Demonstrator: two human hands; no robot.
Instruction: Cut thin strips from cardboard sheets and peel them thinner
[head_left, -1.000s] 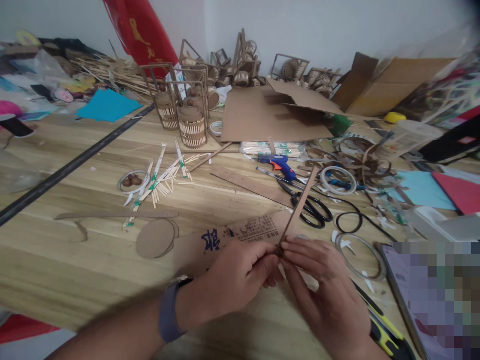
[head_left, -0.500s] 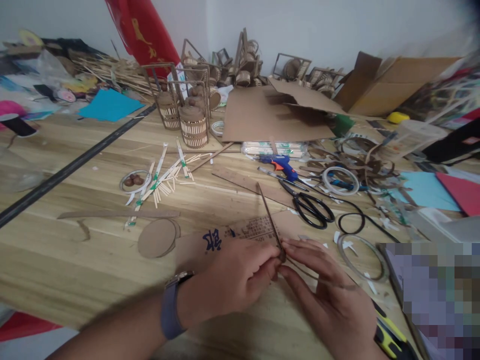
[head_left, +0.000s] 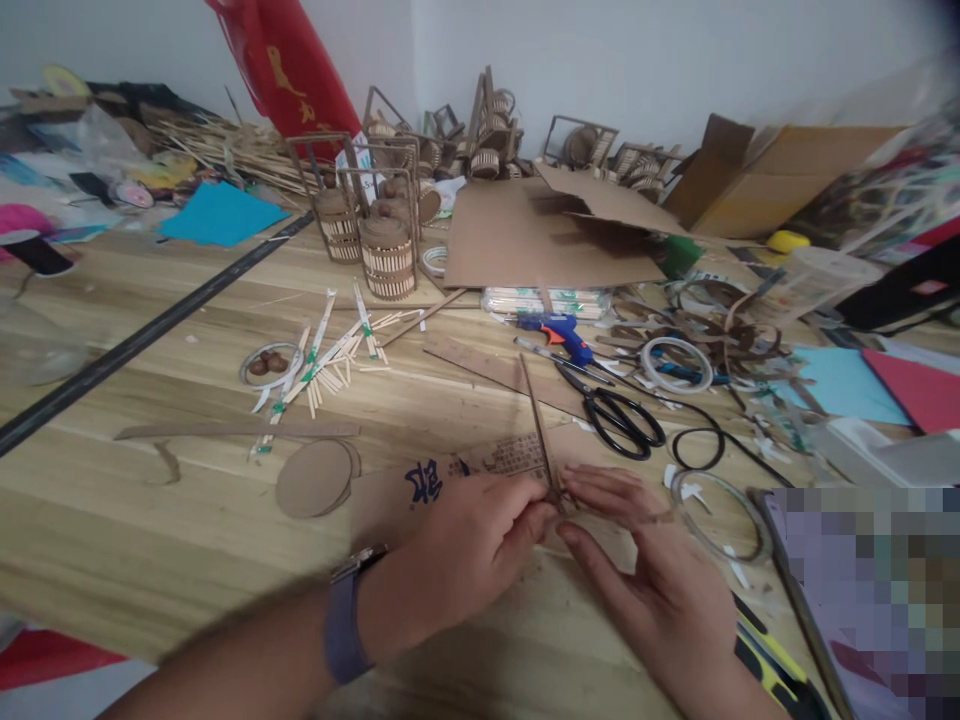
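Note:
My left hand [head_left: 480,535], with a watch on its wrist, pinches a thin brown cardboard strip [head_left: 535,410]. The strip's long end points up and away over the table, and its near end is mostly hidden at my left fingertips. Close on the right is my right hand [head_left: 649,560], its fingers stretched and the thumb apart from them. Its fingertips lie at the strip's near end; whether they touch it I cannot tell. Below the hands lies a flat piece of printed cardboard [head_left: 397,497]. Cardboard discs [head_left: 313,478] rest to the left.
Black scissors [head_left: 622,422], a blue glue gun [head_left: 559,332] and a tape roll [head_left: 676,364] lie beyond my right hand. A yellow-black cutter [head_left: 772,665] is beside my right wrist. Short sticks [head_left: 330,370] are scattered left of centre. Small stick-sided baskets [head_left: 388,258] stand behind.
My left fingertips and the strip have shifted slightly left. The strip's tail that ran across my right fingers no longer shows clearly there. The gap between my right thumb and fingers looks slightly wider.

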